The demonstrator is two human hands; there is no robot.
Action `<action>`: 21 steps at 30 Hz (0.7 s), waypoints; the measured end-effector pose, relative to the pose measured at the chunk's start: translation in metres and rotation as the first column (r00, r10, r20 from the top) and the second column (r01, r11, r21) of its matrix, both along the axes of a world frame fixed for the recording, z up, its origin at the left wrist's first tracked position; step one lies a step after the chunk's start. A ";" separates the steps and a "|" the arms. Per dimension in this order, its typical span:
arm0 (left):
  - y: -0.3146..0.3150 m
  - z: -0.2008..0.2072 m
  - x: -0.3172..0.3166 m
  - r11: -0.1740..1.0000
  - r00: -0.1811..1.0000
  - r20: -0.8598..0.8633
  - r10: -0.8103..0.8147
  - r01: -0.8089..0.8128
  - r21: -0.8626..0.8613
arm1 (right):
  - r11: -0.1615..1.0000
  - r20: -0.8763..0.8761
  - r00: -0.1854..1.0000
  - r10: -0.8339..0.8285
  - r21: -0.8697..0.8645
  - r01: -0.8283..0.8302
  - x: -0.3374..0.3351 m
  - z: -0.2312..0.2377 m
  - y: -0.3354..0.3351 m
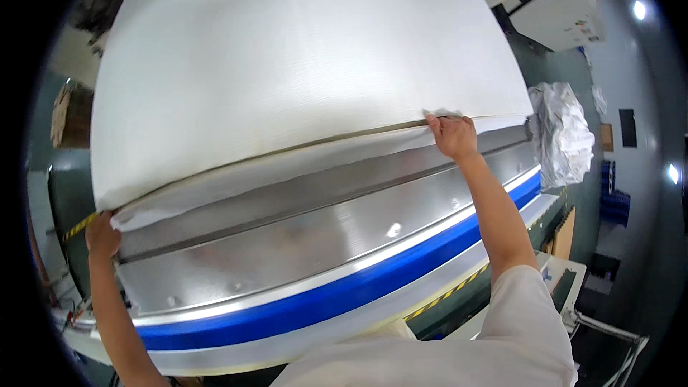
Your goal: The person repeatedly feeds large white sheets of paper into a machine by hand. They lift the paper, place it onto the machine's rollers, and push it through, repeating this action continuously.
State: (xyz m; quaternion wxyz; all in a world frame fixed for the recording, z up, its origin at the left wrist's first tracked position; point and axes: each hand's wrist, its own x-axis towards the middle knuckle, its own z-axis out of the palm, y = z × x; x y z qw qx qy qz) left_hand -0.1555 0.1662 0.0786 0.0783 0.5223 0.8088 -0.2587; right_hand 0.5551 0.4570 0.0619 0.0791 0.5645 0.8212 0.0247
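Both sets of fingers are curled over the near edge of a big white sheet stack (301,72): the right hand (453,136) grasps it toward the right, the left hand (102,236) at the left corner. The stack lies on a steel machine bed (322,233) with a blue front strip (344,294). Crumpled clear plastic wrapping (566,132) sits right; a white cabinet (559,11) bearing small stickers stands beyond.

The large sheet (301,64) lies on the machine bed, filling the view from 9 to 2 o'clock. Its near edge rests on a second sheet layer (287,168), behind the metal rail (322,236). Left hand (102,235) sits at the 8 o'clock corner; right hand (453,136) at 3 o'clock. Crumpled wrapping (566,132) lies right of the sheet.
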 end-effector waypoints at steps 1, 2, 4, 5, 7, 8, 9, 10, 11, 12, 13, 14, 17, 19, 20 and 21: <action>0.004 -0.003 -0.001 0.995 0.997 -0.032 0.071 -0.073 -0.061 | 0.999 0.046 0.998 -0.040 0.037 0.039 0.031 -0.003 0.009; 0.008 -0.009 -0.003 0.982 0.988 -0.065 0.140 -0.147 -0.117 | 0.996 0.027 1.000 0.000 0.090 -0.002 0.057 -0.003 0.017; 0.005 -0.027 -0.009 0.988 0.990 -0.035 0.140 -0.142 -0.066 | 0.975 0.006 0.996 0.092 0.204 -0.091 0.108 0.001 0.035; -0.003 -0.041 -0.030 0.985 0.988 -0.054 0.147 -0.151 -0.085 | 0.988 0.040 0.999 -0.023 0.154 0.017 0.132 0.000 0.046; -0.006 -0.073 -0.039 0.972 0.974 -0.132 0.182 -0.199 -0.126 | 0.985 0.064 0.996 -0.061 0.167 0.050 0.171 0.005 0.058; 0.006 -0.086 -0.028 0.964 0.961 -0.199 0.194 -0.225 -0.144 | 0.981 0.079 0.993 -0.088 0.178 0.073 0.196 0.010 0.060; -0.037 -0.084 -0.086 0.918 0.941 -0.330 -0.067 -0.071 -0.390 | 0.975 -0.005 0.999 -0.054 0.216 0.054 0.197 -0.003 0.076; -0.064 -0.072 -0.130 0.786 0.847 -0.375 -0.376 0.077 -0.614 | 0.979 -0.021 1.000 -0.013 0.201 0.017 0.200 -0.020 0.088; -0.061 -0.087 -0.127 0.807 0.871 -0.382 -0.307 0.026 -0.589 | 0.983 0.033 0.999 0.013 0.185 -0.019 0.208 -0.016 0.093; -0.054 -0.099 -0.121 0.829 0.888 -0.392 -0.239 -0.023 -0.559 | 0.985 0.085 0.996 0.036 0.166 -0.050 0.219 -0.012 0.095; -0.047 -0.100 -0.120 0.842 0.900 -0.403 -0.167 -0.083 -0.533 | 0.987 0.085 0.996 -0.015 0.164 0.000 0.230 -0.013 0.097; -0.039 -0.108 -0.113 0.848 0.923 -0.354 -0.149 -0.065 -0.526 | 0.985 0.098 0.993 -0.064 0.165 0.047 0.247 -0.007 0.100; -0.046 -0.103 -0.117 0.899 0.959 -0.262 -0.106 -0.020 -0.437 | 0.974 0.094 0.984 -0.152 0.184 0.133 0.292 -0.007 0.117; -0.053 -0.092 -0.131 0.879 0.943 -0.278 -0.182 0.029 -0.477 | 0.960 0.124 0.952 -0.280 0.069 0.273 0.308 -0.019 0.125; -0.056 -0.089 -0.130 0.818 0.925 -0.295 -0.239 0.028 -0.574 | 0.925 0.185 0.912 -0.366 -0.037 0.378 0.304 -0.009 0.134; -0.060 -0.086 -0.128 0.838 0.915 -0.329 -0.236 0.020 -0.545 | 0.867 0.254 0.863 -0.437 -0.136 0.479 0.300 -0.006 0.142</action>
